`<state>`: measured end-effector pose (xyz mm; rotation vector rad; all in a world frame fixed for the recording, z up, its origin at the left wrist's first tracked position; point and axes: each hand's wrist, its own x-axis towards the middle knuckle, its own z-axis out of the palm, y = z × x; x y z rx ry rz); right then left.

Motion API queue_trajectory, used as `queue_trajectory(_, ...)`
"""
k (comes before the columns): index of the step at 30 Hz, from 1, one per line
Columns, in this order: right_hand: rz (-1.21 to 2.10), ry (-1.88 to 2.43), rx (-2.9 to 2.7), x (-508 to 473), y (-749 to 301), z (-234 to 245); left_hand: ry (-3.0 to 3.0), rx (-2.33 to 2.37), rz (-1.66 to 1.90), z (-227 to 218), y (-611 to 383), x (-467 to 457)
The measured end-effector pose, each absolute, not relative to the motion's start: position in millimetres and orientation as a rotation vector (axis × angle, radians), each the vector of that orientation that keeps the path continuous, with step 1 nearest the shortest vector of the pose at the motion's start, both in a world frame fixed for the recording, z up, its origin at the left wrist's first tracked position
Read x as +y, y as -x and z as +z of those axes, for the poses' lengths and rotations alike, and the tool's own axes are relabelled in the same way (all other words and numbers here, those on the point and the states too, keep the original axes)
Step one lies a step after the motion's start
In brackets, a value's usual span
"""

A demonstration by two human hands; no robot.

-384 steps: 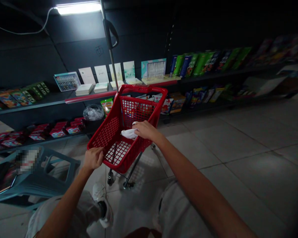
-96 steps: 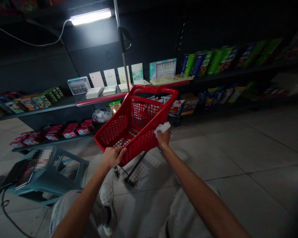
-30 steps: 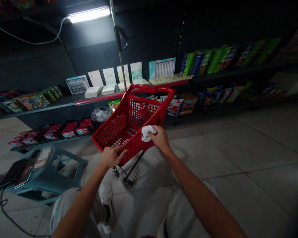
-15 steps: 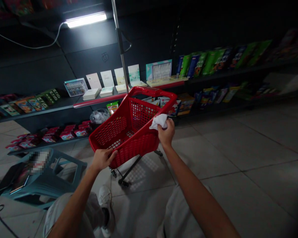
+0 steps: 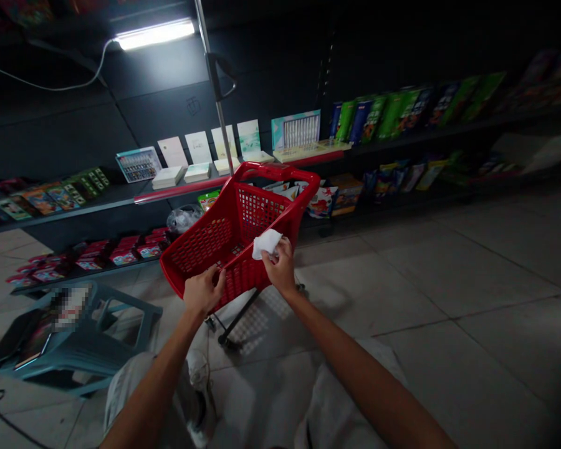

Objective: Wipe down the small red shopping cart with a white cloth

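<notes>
In front of me stands a red plastic shopping cart [image 5: 201, 249] with lattice sides and a looped handle at its far right end. My left hand [image 5: 204, 289] is closed over the near rim, towards the cart's left end. In my right hand [image 5: 280, 265] is a crumpled white cloth [image 5: 267, 243], pinched between thumb and fingers. The cloth lies against the same near rim, right of my left hand. A metal pole [image 5: 217, 106] rises behind the handle; its lower end is hidden by the cart.
A blue-grey plastic stool [image 5: 81, 340] with a dark device on it stands at the left. Behind the cart run shelves [image 5: 121, 196] with books, boxes and snack packs. A lit tube lamp [image 5: 156, 34] hangs above. Tiled floor [image 5: 430, 280] stretches to the right.
My right hand has slid the white cloth leftward along the near rim, away from the handle. My left hand has shifted slightly right, still on the rim. The cart appears a little further left.
</notes>
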<state>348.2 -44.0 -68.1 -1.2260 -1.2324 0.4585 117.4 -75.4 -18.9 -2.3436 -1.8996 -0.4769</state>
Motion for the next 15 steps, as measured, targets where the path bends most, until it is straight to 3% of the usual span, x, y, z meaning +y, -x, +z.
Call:
queue_trajectory(8,0.546,1.024,-1.558,-69.2,-307.9,-74.2,2.314,-1.902,-0.444,-21.5,-111.0,-66.2)
queue_trajectory(15,0.079,1.364,-1.270,-15.8,-414.0,-58.5,2.358,-1.887,-0.429,-22.2,-107.6,-67.0)
